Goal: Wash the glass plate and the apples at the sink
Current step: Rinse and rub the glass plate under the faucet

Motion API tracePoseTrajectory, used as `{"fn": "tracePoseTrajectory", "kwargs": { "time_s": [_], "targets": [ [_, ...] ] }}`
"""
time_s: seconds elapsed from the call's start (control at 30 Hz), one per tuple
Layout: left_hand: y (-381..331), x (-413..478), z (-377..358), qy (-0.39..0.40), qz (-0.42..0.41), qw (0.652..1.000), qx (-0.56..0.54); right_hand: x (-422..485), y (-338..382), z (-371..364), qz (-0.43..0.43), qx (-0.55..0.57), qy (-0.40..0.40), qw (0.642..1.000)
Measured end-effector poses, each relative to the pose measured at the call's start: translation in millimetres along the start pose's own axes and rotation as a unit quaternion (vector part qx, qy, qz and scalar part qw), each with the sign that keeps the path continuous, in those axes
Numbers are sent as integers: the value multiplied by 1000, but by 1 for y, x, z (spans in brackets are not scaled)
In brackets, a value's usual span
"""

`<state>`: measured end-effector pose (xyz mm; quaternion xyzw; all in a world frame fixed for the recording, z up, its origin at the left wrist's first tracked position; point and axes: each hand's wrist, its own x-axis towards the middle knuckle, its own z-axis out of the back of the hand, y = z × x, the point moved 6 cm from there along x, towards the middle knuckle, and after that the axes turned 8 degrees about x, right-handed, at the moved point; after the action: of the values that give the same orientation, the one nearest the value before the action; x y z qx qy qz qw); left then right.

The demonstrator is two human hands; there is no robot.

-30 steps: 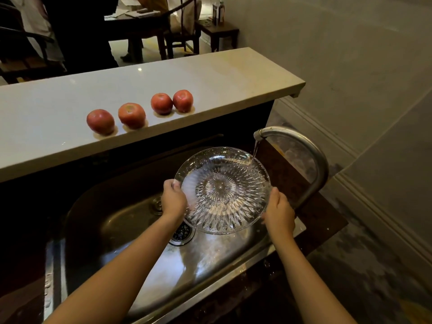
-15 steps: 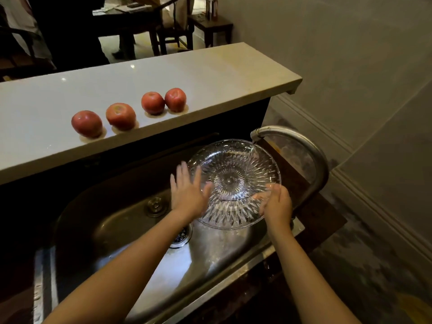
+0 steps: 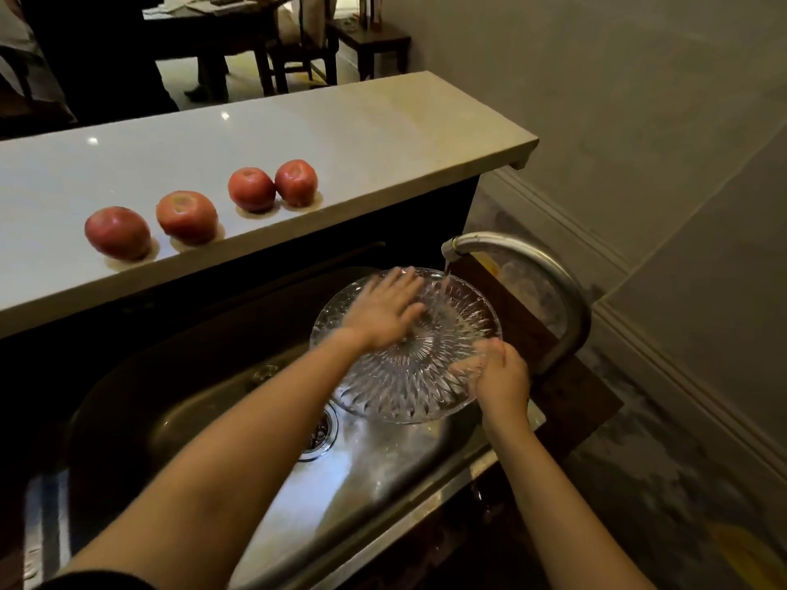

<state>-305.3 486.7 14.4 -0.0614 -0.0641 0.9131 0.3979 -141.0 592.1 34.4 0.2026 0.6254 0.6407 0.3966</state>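
The counter point(image 3: 383, 134) stands behind the sink point(image 3: 170, 402), over which the glass plate point(image 3: 409, 385) is held beneath the faucet point(image 3: 532, 257) stream for rinsing. 4 apples point(image 3: 187, 217) wait on the counter, clear of splashes. The right hand point(image 3: 502, 376) curls its grip round the near rim, steadying it. The left hand point(image 3: 381, 310), flat and holding nothing, presses inside.

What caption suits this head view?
Left hand flat on the glass plate under the tap, right hand gripping its rim.

Glass plate point(image 3: 409, 376) held over the steel sink point(image 3: 179, 419) under the running tap point(image 3: 511, 253). Left hand point(image 3: 383, 310) lies flat inside it; right hand point(image 3: 500, 376) grips its near rim. Four apples point(image 3: 187, 217) sit along the counter point(image 3: 362, 134).
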Motion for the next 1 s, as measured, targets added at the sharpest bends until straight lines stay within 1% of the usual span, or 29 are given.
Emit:
{"fn": "tracePoseTrajectory", "kwargs": {
  "time_s": [0.1,0.17,0.2,0.27,0.33,0.37,0.43,0.5,0.57,0.63,0.7,0.73,0.8,0.87,0.97,1.0],
  "targets": [
    [32,-29,-13,17,40,999,26,2,0,2,1,0,-9,1000],
    [26,-62,-27,21,51,998,-12,1,0,-3,20,-23,-1,1000],
    [13,-78,-32,26,39,998,-45,-1,1,-6,30,-32,1,999],
    [-26,-99,-34,32,-30,994,-101,-3,1,-10,41,-42,-2,998],
    [-62,-97,-26,22,-94,989,-110,-5,1,-12,36,-30,-2,999],
    [-73,-88,-18,8,-104,990,-97,-7,1,-13,32,-19,2,999],
    [-74,-58,-2,-31,-78,995,-48,-11,3,-16,30,-6,11,999],
    [-60,-29,9,-45,-35,998,-15,-14,5,-16,25,-2,17,1000],
    [-36,-8,14,-38,-5,999,-20,-13,7,-13,14,15,16,1000],
    [-3,1,14,-24,38,999,-16,-11,10,-6,11,29,-1,1000],
    [26,-10,9,-7,77,997,9,-7,15,-1,26,27,-17,999],
    [34,-22,3,6,82,996,17,-5,17,0,37,23,-21,999],
    [31,-55,-13,30,62,998,7,0,21,1,61,-4,-32,998],
    [6,-88,-25,49,21,998,-28,3,23,-1,81,-32,-36,996],
    [-46,-95,-18,33,-91,993,-72,0,16,-11,59,-44,-21,997],
    [-59,-86,-10,16,-110,991,-69,-1,14,-15,49,-35,-15,998]
  ]
}}
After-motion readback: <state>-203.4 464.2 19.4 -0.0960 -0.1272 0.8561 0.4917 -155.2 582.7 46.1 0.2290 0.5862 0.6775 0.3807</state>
